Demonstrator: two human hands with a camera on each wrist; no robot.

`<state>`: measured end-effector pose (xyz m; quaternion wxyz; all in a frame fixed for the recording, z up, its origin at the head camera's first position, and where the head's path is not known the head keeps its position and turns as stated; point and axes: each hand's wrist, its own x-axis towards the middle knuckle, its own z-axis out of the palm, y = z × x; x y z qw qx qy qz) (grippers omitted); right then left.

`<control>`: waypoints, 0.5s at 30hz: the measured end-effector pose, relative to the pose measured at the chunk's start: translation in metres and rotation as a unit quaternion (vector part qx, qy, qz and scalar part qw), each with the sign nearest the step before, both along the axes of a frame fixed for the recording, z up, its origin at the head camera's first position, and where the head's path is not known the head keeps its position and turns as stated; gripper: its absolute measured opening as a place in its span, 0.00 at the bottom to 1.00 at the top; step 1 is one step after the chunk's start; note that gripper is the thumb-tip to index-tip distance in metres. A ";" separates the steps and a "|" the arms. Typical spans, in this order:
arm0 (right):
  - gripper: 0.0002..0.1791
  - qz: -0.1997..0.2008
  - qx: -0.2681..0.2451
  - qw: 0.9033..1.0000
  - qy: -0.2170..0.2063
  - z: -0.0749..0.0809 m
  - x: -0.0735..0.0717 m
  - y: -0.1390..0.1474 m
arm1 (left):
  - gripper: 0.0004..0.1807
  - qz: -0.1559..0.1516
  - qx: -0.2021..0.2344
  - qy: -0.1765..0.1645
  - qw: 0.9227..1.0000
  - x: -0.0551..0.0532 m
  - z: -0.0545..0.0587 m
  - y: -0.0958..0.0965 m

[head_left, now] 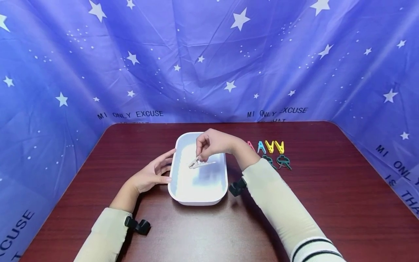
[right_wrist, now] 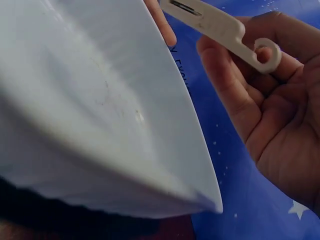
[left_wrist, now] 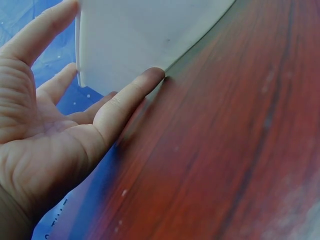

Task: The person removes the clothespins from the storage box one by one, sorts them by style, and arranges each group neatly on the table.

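Note:
A white clothes peg (head_left: 194, 164) with a small hooked end is pinched between the thumb and fingers of my right hand (head_left: 213, 143), over the middle of a white tray (head_left: 198, 201). In the right wrist view, a metal spring shows in the peg's (right_wrist: 220, 27) side, and the tray (right_wrist: 175, 115) lies beside the hand. My left hand (head_left: 150, 177) is spread against the tray's left side, thumb at the near part of the rim and fingers farther back. The left wrist view shows those fingertips (left_wrist: 152, 75) right at the tray's outer wall (left_wrist: 135, 45).
Right of the tray lie a red peg (head_left: 250, 146), a blue peg (head_left: 261, 147) and two yellow pegs (head_left: 269, 146). In front of them are two dark green looped pieces (head_left: 283, 162), one partly behind my right forearm. A starry blue cloth (head_left: 183, 72) encloses the brown table (head_left: 327, 189).

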<state>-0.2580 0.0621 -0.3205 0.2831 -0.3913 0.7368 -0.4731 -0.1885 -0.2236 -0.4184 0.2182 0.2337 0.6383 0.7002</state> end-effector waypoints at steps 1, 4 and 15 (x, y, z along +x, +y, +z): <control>0.04 -0.007 -0.009 1.000 0.003 -0.001 0.001 0.003 | 0.54 0.001 -0.001 0.001 1.000 0.000 0.000 0.000; 0.03 -0.025 -0.033 0.999 0.014 -0.003 0.005 0.014 | 0.54 0.001 0.000 0.004 1.000 0.000 -0.001 -0.001; 0.04 -0.146 -0.100 0.984 0.036 -0.012 0.021 0.042 | 0.53 -0.001 0.003 0.005 1.000 0.001 0.000 -0.001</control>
